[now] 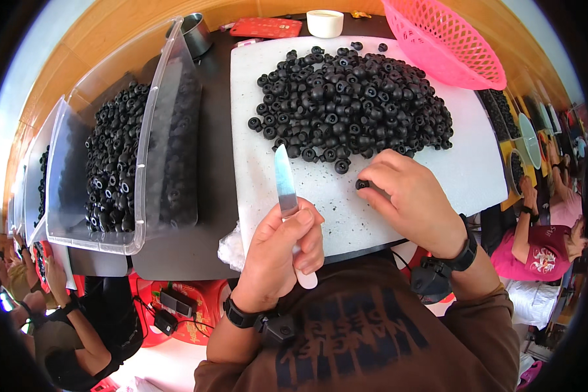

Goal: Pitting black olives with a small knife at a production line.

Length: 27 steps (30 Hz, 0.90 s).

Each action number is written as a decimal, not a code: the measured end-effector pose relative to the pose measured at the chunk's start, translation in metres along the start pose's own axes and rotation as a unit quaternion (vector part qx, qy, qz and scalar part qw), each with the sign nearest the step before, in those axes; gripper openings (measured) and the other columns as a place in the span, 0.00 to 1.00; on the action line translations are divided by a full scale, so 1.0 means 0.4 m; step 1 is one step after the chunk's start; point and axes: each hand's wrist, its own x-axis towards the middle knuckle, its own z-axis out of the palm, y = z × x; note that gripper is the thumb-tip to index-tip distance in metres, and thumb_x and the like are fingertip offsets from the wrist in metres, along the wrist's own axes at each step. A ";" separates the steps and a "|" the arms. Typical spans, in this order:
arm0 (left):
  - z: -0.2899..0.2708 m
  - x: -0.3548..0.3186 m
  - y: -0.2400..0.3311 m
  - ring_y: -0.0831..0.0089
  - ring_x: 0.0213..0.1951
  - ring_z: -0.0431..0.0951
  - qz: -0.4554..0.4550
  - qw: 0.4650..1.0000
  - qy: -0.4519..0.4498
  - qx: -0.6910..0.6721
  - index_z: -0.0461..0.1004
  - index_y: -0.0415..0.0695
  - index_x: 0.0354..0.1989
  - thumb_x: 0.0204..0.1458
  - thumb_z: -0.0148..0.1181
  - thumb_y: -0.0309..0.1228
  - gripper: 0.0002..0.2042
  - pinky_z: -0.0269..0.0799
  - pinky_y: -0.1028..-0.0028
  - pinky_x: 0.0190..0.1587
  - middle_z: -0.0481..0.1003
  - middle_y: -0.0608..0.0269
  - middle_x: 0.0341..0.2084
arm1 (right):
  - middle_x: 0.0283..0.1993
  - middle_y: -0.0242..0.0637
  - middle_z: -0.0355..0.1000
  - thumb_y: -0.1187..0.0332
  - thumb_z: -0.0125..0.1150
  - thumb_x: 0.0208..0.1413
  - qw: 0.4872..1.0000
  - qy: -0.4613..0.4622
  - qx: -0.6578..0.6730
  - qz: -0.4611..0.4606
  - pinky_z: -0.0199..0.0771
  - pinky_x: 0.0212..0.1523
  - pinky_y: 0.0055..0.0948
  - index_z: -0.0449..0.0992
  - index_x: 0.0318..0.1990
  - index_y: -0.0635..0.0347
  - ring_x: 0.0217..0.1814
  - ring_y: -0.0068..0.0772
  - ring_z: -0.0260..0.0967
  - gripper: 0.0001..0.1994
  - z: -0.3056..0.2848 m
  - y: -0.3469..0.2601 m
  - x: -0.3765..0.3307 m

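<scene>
My left hand is closed around the handle of a small knife. Its blade points up and away from me, the tip just short of the pile. With thumb and fingertips my right hand pinches a small round black piece with a hole in it. Beyond both hands spreads a heap of similar black pieces, rounded, many with an opening. A white foam board lies under the heap, with dark specks scattered between my hands.
On the left stands a clear plastic bin holding many black pieces. A pink basket overhangs the board's far right corner. Along the back sit a metal cup, a red phone-shaped object and a white cup. Other people work at both sides.
</scene>
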 end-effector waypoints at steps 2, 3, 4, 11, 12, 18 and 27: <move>0.003 -0.001 -0.006 0.81 0.13 0.54 0.006 1.000 0.002 0.001 0.65 0.42 0.32 0.56 0.47 0.33 0.07 0.51 0.79 0.16 0.59 0.69 0.15 | 0.32 0.39 0.65 0.73 0.58 0.44 1.000 0.002 -0.013 -0.015 0.66 0.32 0.35 0.70 0.34 0.60 0.33 0.42 0.65 0.08 0.004 0.000 -0.005; 0.005 -0.003 -0.009 0.81 0.13 0.54 0.011 1.000 0.002 0.002 0.65 0.42 0.32 0.56 0.47 0.33 0.07 0.51 0.79 0.16 0.59 0.69 0.15 | 0.32 0.39 0.65 0.74 0.58 0.44 1.000 0.012 -0.005 -0.020 0.66 0.32 0.35 0.70 0.34 0.60 0.33 0.42 0.65 0.08 0.007 -0.001 -0.009; 0.006 -0.004 -0.011 0.81 0.13 0.54 0.012 1.000 0.006 0.003 0.65 0.42 0.32 0.56 0.47 0.33 0.07 0.51 0.79 0.16 0.59 0.69 0.15 | 0.31 0.38 0.65 0.74 0.58 0.44 0.999 0.022 0.003 -0.023 0.66 0.32 0.35 0.70 0.34 0.60 0.33 0.42 0.65 0.08 0.010 -0.002 -0.012; 0.013 -0.007 -0.014 0.82 0.13 0.54 0.018 0.999 0.021 0.026 0.65 0.43 0.32 0.55 0.47 0.33 0.07 0.51 0.80 0.16 0.59 0.69 0.15 | 0.29 0.36 0.64 0.77 0.57 0.42 0.996 0.054 0.063 -0.027 0.66 0.31 0.33 0.72 0.34 0.58 0.32 0.39 0.65 0.08 0.047 -0.022 -0.023; 0.013 -0.004 -0.014 0.82 0.13 0.54 0.016 0.999 0.027 0.030 0.65 0.43 0.32 0.55 0.47 0.33 0.07 0.51 0.80 0.16 0.59 0.69 0.15 | 0.29 0.36 0.64 0.77 0.57 0.42 0.996 0.063 0.059 -0.031 0.66 0.31 0.33 0.72 0.33 0.58 0.32 0.39 0.65 0.08 0.052 -0.019 -0.023; 0.002 0.007 -0.013 0.81 0.14 0.55 0.033 0.999 -0.005 0.013 0.65 0.41 0.33 0.57 0.45 0.32 0.07 0.53 0.79 0.18 0.60 0.68 0.16 | 0.29 0.37 0.63 0.78 0.57 0.40 0.994 0.082 0.040 -0.053 0.65 0.30 0.32 0.73 0.32 0.59 0.31 0.39 0.64 0.09 0.066 -0.012 -0.015; 0.020 -0.011 -0.020 0.83 0.14 0.54 0.051 0.995 0.017 0.082 0.65 0.39 0.33 0.56 0.46 0.32 0.08 0.52 0.81 0.17 0.60 0.69 0.16 | 0.32 0.29 0.66 0.80 0.59 0.46 0.883 0.041 0.457 0.100 0.64 0.30 0.18 0.70 0.39 0.62 0.29 0.17 0.63 0.11 0.040 -0.045 -0.053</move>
